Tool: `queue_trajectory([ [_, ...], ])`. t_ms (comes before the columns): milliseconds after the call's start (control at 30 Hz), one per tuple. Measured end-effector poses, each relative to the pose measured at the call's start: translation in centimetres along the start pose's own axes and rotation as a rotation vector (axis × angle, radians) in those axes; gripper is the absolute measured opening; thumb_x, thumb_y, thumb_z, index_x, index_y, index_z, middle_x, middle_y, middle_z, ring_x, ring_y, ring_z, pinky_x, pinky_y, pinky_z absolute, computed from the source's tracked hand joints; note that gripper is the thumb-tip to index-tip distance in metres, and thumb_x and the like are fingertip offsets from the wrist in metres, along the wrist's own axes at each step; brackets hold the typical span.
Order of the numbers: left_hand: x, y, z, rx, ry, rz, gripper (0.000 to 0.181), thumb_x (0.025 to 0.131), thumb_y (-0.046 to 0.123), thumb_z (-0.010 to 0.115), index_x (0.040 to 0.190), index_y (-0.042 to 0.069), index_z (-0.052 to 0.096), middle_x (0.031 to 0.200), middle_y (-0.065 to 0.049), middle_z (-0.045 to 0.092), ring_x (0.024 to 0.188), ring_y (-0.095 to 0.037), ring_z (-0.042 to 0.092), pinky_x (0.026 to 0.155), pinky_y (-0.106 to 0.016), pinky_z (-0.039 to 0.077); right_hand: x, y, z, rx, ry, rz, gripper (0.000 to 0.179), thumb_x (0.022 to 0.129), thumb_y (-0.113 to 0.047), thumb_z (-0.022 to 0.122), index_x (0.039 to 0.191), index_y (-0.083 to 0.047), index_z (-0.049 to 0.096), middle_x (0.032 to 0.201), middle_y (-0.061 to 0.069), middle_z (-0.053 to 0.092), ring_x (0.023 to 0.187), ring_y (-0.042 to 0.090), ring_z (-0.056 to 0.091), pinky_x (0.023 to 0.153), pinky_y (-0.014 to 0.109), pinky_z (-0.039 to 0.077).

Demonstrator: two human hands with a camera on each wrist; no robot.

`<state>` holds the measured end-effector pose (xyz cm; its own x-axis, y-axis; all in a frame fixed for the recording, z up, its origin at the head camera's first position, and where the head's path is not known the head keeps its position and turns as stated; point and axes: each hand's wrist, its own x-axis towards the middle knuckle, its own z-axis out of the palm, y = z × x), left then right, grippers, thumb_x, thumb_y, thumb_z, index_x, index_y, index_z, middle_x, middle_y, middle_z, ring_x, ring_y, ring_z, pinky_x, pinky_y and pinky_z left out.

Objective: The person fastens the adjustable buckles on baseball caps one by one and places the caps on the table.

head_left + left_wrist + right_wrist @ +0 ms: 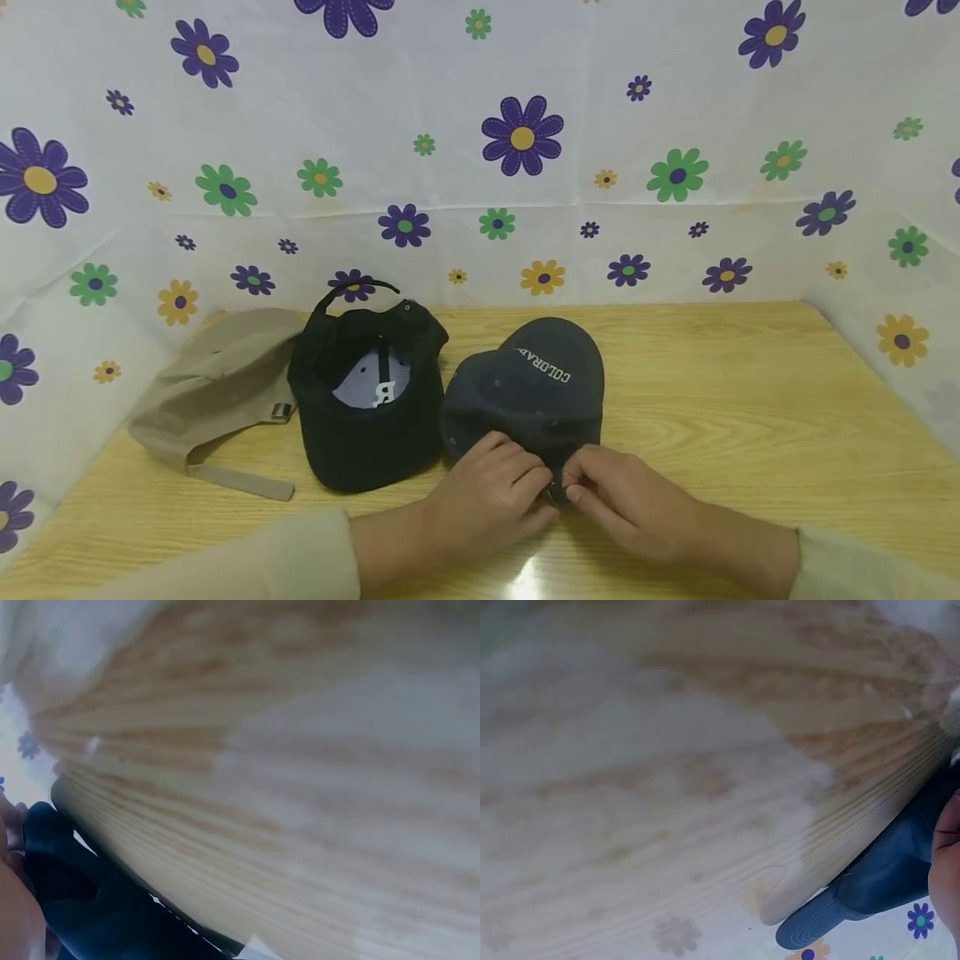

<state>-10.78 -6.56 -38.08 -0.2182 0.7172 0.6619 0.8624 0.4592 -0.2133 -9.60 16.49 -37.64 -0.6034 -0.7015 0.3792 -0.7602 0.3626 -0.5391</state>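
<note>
A dark navy cap [517, 387] with white "COLORAD" lettering on its brim lies in front of me, its back turned towards me. My left hand [491, 492] has its fingers bent over the near edge, gripping the cap beside the strap buckle [555, 493]. From the other side, my right hand [637, 504] pinches the strap end between thumb and forefinger. The fingers hide most of the strap and buckle. In the left wrist view the cap [112, 907] is at lower left; the right wrist view has the cap [885, 874] at lower right.
Immediately left of the navy cap, a black cap [367, 450] lies with its inside up and its strap loose. Farther left is a beige cap [217, 392] with its strap undone. A flower-print cloth [450, 75] stands behind the wooden table [720, 392] and along its sides.
</note>
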Motion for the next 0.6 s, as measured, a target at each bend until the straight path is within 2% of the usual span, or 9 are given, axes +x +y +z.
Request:
queue_trajectory([
  [167,-0.02,0.23,0.12,-0.020,0.022,-0.055,0.017,0.072,0.019,0.079,0.085,0.012,0.072,0.084,0.005,0.071,0.077,-0.007,0.067,0.073,-0.026,0.051,-0.15,0.18,0.18,0.029,0.034,-0.015,0.013,0.100,-0.005,0.054,0.103,-0.018,0.054,0.091,-0.014,0.052,0.078,-0.003,0.048,0.069,0.017,0.046],
  [400,-0.18,0.27,-0.03,-0.119,-0.036,-0.187,0.017,0.075,0.016,0.078,0.089,0.009,0.072,0.088,0.002,0.070,0.081,-0.010,0.065,0.074,-0.024,0.053,-0.15,0.27,0.25,0.015,0.096,-0.018,0.018,0.097,-0.001,0.055,0.100,-0.018,0.053,0.092,-0.013,0.053,0.080,-0.001,0.050,0.070,0.019,0.048],
  [600,-0.12,0.08,-0.06,-0.125,-0.015,-0.216,0.016,0.074,0.017,0.080,0.086,0.010,0.072,0.086,0.002,0.068,0.077,-0.010,0.064,0.074,-0.023,0.053,-0.14,0.16,0.19,-0.001,0.121,0.008,0.020,0.096,0.000,0.055,0.098,-0.020,0.052,0.091,-0.014,0.051,0.081,-0.001,0.050,0.070,0.020,0.049],
])
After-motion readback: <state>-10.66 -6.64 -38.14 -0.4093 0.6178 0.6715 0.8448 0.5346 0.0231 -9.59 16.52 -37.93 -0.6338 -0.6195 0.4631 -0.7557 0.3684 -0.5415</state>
